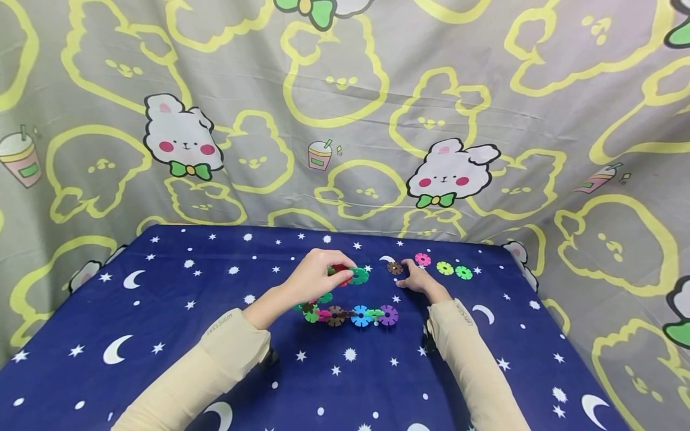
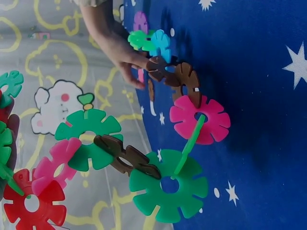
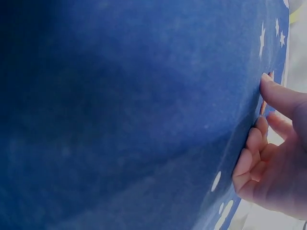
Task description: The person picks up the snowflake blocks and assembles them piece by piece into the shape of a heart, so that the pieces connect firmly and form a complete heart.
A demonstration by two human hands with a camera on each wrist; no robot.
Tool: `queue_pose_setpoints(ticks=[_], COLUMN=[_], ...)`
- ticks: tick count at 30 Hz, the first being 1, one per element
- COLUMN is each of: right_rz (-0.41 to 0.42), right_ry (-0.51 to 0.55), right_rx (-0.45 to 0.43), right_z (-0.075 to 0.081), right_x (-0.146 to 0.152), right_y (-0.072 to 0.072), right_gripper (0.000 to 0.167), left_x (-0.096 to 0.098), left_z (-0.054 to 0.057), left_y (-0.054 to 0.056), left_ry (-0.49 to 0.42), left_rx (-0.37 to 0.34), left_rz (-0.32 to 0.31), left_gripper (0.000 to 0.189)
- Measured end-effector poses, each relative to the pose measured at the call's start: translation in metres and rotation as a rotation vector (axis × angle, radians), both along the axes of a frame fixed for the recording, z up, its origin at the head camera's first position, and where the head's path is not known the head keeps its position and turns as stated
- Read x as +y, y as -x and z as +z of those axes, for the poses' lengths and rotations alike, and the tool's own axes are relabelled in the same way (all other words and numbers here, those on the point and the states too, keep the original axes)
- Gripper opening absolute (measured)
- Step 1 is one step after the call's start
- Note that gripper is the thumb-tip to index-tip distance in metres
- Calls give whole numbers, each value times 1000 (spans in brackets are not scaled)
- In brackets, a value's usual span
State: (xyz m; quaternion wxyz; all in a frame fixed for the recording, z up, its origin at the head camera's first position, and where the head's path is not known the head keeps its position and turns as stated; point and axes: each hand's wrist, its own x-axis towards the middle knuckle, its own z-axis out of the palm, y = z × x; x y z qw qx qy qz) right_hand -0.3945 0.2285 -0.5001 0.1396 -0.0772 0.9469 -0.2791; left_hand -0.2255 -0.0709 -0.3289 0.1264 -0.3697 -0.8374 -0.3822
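My left hand [image 1: 318, 270] pinches the raised end of a chain of slotted plastic snowflake discs, near a red disc and a teal disc [image 1: 360, 282]. From there the chain curves down through pink, green and brown discs, with a large green disc [image 2: 192, 187] low in the left wrist view. Its other end lies across the cloth, with a blue disc [image 1: 356, 311] and a purple disc [image 1: 388, 307]. At a loose brown disc [image 1: 390, 266], my right hand [image 1: 420, 280] has thumb and forefinger spread beside the rim. The right wrist view shows only the disc's thin edge.
A pink disc [image 1: 423, 254], a yellow disc [image 1: 440, 267] and a green disc [image 1: 460, 272] lie right of the brown one. Dark blue cloth [image 1: 302, 383] with white stars and moons covers the table. Behind the far edge hangs a patterned grey curtain [image 1: 242, 90].
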Motion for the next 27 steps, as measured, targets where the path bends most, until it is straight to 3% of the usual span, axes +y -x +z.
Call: queue_pose_setpoints(ticks=[2, 4, 6, 9, 12, 13, 16, 17, 20, 24, 27], right_rz=[-39, -30, 18, 10, -29, -6, 62, 68, 35, -26, -34], right_ry=[-15, -12, 30, 46, 18, 21, 5, -24, -103, -146, -120], right_rx=[-75, -83, -44, -44, -79, -61, 30, 51, 111, 114, 115], right_z=[19, 33, 37, 36, 35, 33, 4, 1, 14, 59, 64], right_x=[-9, -14, -12, -12, -15, -16, -5, -5, -16, -40, -42], right_y=[-11, -22, -26, -24, -22, -23, -4, -2, -13, -51, -58], right_gripper=[71, 68, 57, 51, 59, 63, 72, 71, 60, 47, 45], left_x=[1, 1, 2, 2, 3, 4, 5, 6, 6, 6, 6], left_z=[0, 0, 0, 1, 1, 1, 2, 1, 1, 1, 1], left_y=[0, 0, 0, 0, 0, 0, -1, 0, 0, 0, -1], left_ry=[2, 3, 4, 8, 13, 17, 28, 31, 37, 36, 28], left_rx=[-1, -2, -4, -6, -2, 0, 6, 6, 11, 15, 7], left_rz=[1, 2, 4, 10, 13, 13, 10, 9, 12, 14, 16], left_gripper=[10, 10, 10, 10, 10, 10, 11, 11, 11, 11, 11])
